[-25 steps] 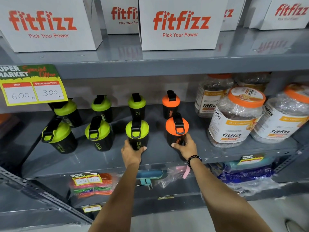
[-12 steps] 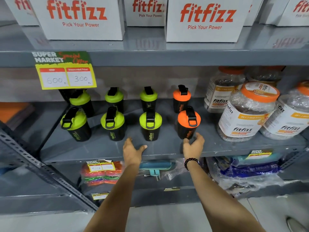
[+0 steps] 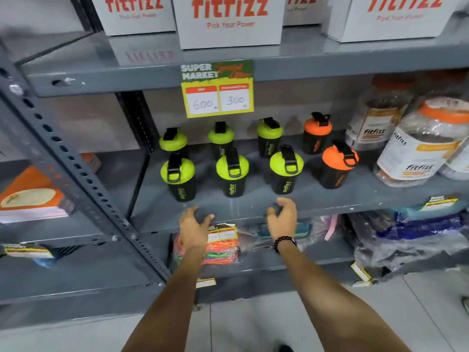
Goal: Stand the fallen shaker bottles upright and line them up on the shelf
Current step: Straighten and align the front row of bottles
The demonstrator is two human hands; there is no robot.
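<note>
Several black shaker bottles stand upright in two rows on the grey middle shelf (image 3: pixel 253 210). The front row holds three green-lidded bottles (image 3: pixel 179 177), (image 3: pixel 232 172), (image 3: pixel 285 171) and an orange-lidded bottle (image 3: pixel 338 166). The back row has three green-lidded bottles (image 3: pixel 220 139) and an orange-lidded one (image 3: pixel 316 133). My left hand (image 3: pixel 194 227) hovers at the shelf's front edge, fingers spread, holding nothing. My right hand (image 3: pixel 283 217), with a beaded bracelet on its wrist, is also off the bottles and loosely open.
Large fitfizz jars (image 3: pixel 421 148) with orange lids crowd the right of the shelf. White fitfizz boxes (image 3: pixel 229 20) sit on the shelf above, where a price tag (image 3: pixel 218 88) hangs. A slanted perforated post (image 3: pixel 76 179) runs at the left. Packaged goods (image 3: pixel 218 247) lie below.
Both hands have let go of the front-row bottles and drawn back to the shelf edge. The view has swung left, so the bottles now appear further right.
</note>
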